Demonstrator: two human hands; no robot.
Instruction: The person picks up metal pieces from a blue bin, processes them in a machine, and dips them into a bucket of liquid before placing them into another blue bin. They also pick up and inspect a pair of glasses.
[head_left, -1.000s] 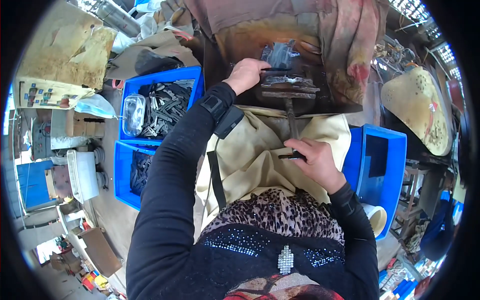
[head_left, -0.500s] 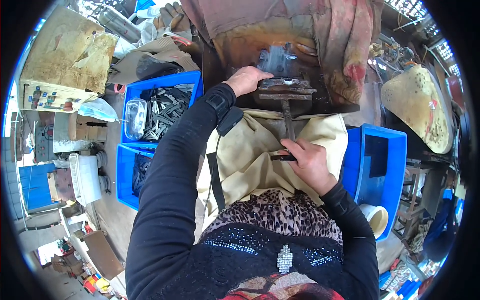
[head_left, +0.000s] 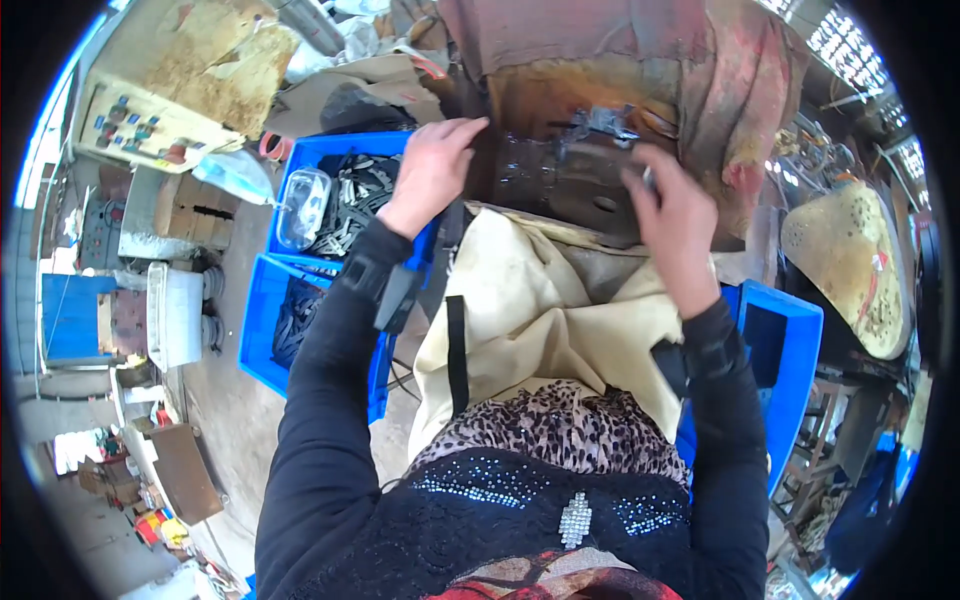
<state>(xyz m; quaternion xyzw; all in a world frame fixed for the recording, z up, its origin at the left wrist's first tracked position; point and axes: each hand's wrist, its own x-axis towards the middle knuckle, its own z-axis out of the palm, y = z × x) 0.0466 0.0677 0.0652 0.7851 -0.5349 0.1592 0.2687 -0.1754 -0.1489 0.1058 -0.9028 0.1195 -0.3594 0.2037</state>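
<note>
My left hand is at the left edge of a dark metal plate on a rusty press, fingers stretched toward it and nothing visible in them. My right hand is raised over the plate's right side with its back to me and fingers curled. A small grey bit shows at its fingertips, and I cannot tell whether it is held. A small metal fixture sits at the back of the plate. A cream apron covers my lap below the press.
Two blue bins of dark metal parts stand at my left, with a clear plastic container on the upper one. Another blue bin is at my right. A worn red cloth hangs over the press. A control box is far left.
My right hand has left the dark handle near my lap and risen to the plate's right side. My left hand has slid off the fixture to the plate's left edge.
</note>
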